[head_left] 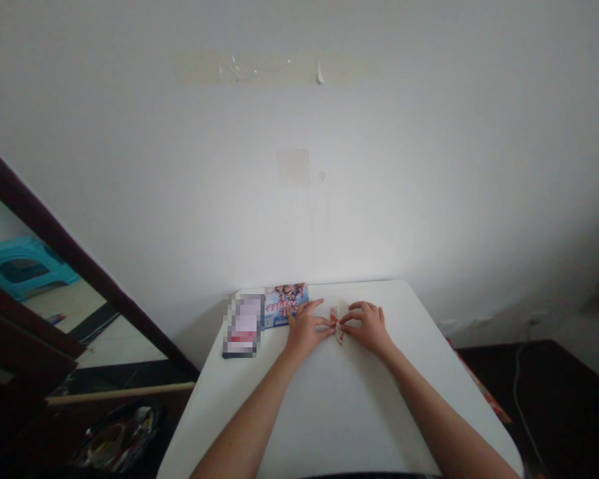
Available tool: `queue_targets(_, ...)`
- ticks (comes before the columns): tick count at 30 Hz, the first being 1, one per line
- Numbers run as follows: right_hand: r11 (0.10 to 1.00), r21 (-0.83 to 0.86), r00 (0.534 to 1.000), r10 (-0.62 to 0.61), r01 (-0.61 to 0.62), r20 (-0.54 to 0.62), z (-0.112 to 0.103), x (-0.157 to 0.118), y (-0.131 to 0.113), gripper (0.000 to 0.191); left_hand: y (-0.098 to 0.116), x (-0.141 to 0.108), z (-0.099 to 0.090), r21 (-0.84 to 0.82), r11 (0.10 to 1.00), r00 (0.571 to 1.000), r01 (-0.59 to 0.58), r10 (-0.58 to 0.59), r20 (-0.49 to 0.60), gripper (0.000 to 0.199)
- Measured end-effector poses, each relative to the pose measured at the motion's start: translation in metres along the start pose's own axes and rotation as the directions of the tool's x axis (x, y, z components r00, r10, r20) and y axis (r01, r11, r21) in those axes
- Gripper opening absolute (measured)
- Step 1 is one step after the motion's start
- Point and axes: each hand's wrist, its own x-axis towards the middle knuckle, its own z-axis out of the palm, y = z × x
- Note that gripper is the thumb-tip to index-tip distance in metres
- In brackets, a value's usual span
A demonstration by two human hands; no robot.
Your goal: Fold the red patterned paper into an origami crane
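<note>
Between my hands, over the white table (324,412), is a small piece of folded paper (339,334) with red and cream printing. My left hand (307,327) pinches its left side between thumb and fingertips, the other fingers raised. From the right, my right hand (369,326) pinches the same paper, its fingers bent. The fingertips of both hands nearly meet at the paper's middle and cover part of it. Just behind my left hand lies a colourful printed booklet (282,306), partly hidden by that hand.
A phone (244,326) with a blurred screen lies at the table's left edge, beside the booklet. The white wall (359,199) rises behind the table. On the left are a dark-framed mirror (80,246) showing a blue stool, and a black bag (114,439) on the floor.
</note>
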Motion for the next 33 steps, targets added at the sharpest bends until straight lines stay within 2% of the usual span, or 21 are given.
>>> queue_targets(4,1.0,0.014,1.0,0.004,-0.004,-0.031,0.004,0.001,0.003,0.01,0.001,0.0,-0.001,-0.021,1.0,1.0,-0.019,0.019,-0.021,0.008)
queue_targets(10,1.0,0.019,0.998,-0.015,0.016,-0.057,0.006,0.002,0.009,0.008,0.0,0.001,0.0,-0.03,0.999,1.0,0.027,-0.027,0.008,0.009)
queue_targets(18,0.998,-0.031,0.995,-0.065,0.062,-0.081,0.008,0.001,0.009,0.01,-0.003,0.0,0.002,-0.035,0.998,0.999,-0.043,0.043,-0.013,0.007)
queue_targets(22,0.998,-0.043,0.991,-0.055,0.05,-0.122,0.013,0.003,0.011,0.026,-0.004,0.001,0.005,-0.042,0.997,0.996,-0.067,0.065,-0.057,0.019)
queue_targets(25,0.999,-0.044,0.984,-0.035,0.028,-0.173,0.016,0.004,0.014,0.042,-0.005,0.002,0.006,-0.033,0.999,0.996,-0.025,0.022,-0.091,0.028)
queue_targets(27,0.999,-0.048,0.981,-0.03,0.021,-0.191,0.018,0.004,0.015,0.045,-0.006,0.002,0.007,-0.04,0.999,0.995,0.008,-0.012,-0.096,0.027)
queue_targets(33,0.998,-0.056,0.986,-0.038,0.029,-0.16,0.018,0.004,0.014,0.033,-0.004,0.003,0.009,-0.075,0.997,0.997,0.005,-0.011,-0.08,0.012)
